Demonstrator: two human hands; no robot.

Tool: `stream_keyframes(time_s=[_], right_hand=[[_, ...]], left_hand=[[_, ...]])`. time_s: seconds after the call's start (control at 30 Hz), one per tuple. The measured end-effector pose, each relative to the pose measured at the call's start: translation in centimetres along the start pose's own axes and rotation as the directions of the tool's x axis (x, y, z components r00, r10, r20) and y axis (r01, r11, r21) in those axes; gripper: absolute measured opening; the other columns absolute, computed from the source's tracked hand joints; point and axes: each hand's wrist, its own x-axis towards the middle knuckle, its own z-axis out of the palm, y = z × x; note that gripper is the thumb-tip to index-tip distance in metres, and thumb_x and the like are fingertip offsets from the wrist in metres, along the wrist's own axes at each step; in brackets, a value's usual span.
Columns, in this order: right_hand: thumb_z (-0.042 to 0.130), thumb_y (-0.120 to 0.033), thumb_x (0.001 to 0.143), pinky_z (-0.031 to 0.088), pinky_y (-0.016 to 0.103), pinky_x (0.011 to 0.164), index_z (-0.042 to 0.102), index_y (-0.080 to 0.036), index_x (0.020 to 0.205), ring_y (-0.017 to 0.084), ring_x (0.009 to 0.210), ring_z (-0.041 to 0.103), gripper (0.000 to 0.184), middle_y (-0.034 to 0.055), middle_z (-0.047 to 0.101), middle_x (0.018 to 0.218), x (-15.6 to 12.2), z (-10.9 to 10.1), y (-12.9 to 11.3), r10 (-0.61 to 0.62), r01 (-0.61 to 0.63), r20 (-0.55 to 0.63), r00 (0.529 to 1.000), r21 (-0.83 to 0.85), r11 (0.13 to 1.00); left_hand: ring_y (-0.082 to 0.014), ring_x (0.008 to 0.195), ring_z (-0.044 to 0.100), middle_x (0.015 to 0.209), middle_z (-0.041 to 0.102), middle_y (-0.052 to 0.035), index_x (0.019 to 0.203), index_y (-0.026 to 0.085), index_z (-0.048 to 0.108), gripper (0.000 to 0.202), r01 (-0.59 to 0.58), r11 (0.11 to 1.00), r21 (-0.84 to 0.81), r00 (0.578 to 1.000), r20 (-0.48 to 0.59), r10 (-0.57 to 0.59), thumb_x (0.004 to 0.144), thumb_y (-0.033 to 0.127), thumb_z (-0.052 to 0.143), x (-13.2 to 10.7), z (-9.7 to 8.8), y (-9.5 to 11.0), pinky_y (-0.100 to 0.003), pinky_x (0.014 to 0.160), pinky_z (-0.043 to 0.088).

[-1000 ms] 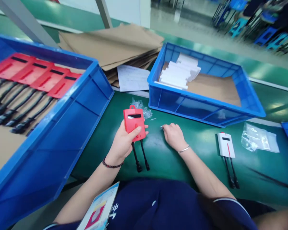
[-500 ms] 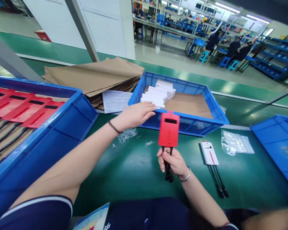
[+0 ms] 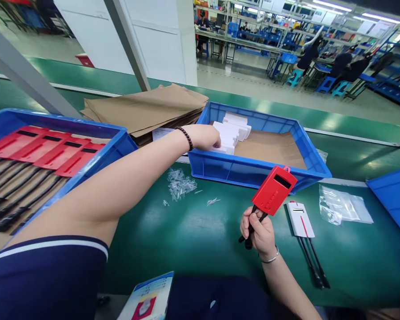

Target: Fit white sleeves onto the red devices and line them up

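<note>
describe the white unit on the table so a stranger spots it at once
Find the blue bin of white pieces. Near its right front corner, the white unit lies on the green mat between the right hand and a clear bag. The hand holds a red unit; this one is white with a red stripe.

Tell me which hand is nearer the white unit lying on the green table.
Right. The right hand, gripping the red unit by its black cables, is just left of the white unit; the left hand is far off, resting on white pieces in the blue bin.
</note>
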Motion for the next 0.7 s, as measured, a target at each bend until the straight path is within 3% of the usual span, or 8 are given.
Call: stream_keyframes(time_s=[0.17,0.33,0.43,0.5,0.57,0.63,0.7], right_hand=[[0.066,-0.045,0.092,0.039,0.022,0.038,0.065,-0.022,0.091,0.009,0.039,0.047,0.023,-0.0033,0.055,0.059,-0.3,-0.3,0.2,-0.046,0.046,0.009,0.999,-0.032,0.998],[0.067,-0.050,0.090,0.041,0.023,0.038,0.071,-0.021,0.096,0.010,0.042,0.051,0.030,-0.0011,0.058,0.060,-0.8,-0.3,-0.6,-0.082,0.081,0.004,0.997,-0.203,0.976],[0.067,-0.049,0.090,0.044,0.023,0.039,0.073,-0.021,0.098,0.011,0.043,0.054,0.029,-0.0010,0.058,0.059,-1.1,-0.1,-1.1,-0.117,0.111,-0.006,0.993,-0.281,0.953],[0.067,-0.048,0.091,0.049,0.025,0.041,0.072,-0.022,0.101,0.013,0.045,0.057,0.029,-0.0014,0.058,0.058,-1.1,0.1,-1.3,-0.145,0.136,-0.015,0.989,-0.269,0.953],[0.067,-0.048,0.091,0.051,0.026,0.040,0.071,-0.023,0.103,0.014,0.046,0.060,0.029,-0.0007,0.061,0.061,-0.8,0.1,-1.4,-0.148,0.136,-0.028,0.989,-0.253,0.958],[0.068,-0.048,0.090,0.048,0.024,0.036,0.071,-0.022,0.104,0.013,0.045,0.059,0.029,0.0007,0.064,0.066,-0.4,0.1,-1.4,-0.151,0.133,-0.049,0.987,-0.259,0.957],[0.068,-0.045,0.090,0.043,0.020,0.033,0.072,-0.021,0.101,0.010,0.042,0.056,0.027,0.0013,0.065,0.068,0.1,0.3,-1.4,-0.173,0.145,-0.078,0.982,-0.283,0.948]], left_hand=[[-0.0248,0.097,0.065,0.102,0.072,-0.0110,0.105,0.021,0.077,0.036,-0.027,0.998,0.064,0.983,-0.179,0.038,0.079,0.013,0.052,0.0,2.2,-1.3,-0.030,0.084,0.047],[-0.0228,0.091,0.064,0.110,0.070,-0.0123,0.089,0.016,0.073,0.022,-0.025,0.999,-0.043,0.997,-0.075,0.021,0.075,0.025,0.060,1.0,2.1,-2.6,-0.029,0.084,0.048],[-0.0237,0.090,0.063,0.106,0.069,-0.0128,0.089,0.015,0.068,0.020,-0.010,0.980,-0.197,0.986,-0.163,-0.022,0.077,0.029,0.061,0.1,1.4,-3.2,-0.031,0.082,0.047],[-0.0231,0.089,0.063,0.103,0.069,-0.0120,0.101,0.014,0.063,0.026,-0.007,0.926,-0.378,0.947,-0.300,-0.115,0.083,0.032,0.057,-1.4,1.1,-3.4,-0.031,0.080,0.048],[-0.0217,0.091,0.063,0.105,0.068,-0.0111,0.112,0.014,0.058,0.030,-0.041,0.849,-0.526,0.881,-0.419,-0.218,0.089,0.032,0.052,-3.3,1.1,-3.2,-0.032,0.081,0.049],[-0.0209,0.094,0.062,0.108,0.068,-0.0106,0.115,0.013,0.056,0.031,-0.058,0.814,-0.578,0.829,-0.483,-0.283,0.091,0.030,0.049,-5.3,1.3,-2.6,-0.033,0.084,0.048],[-0.0204,0.093,0.061,0.108,0.068,-0.0096,0.115,0.012,0.059,0.030,-0.055,0.800,-0.597,0.810,-0.495,-0.314,0.093,0.029,0.046,-7.0,1.8,-1.5,-0.033,0.084,0.047]])
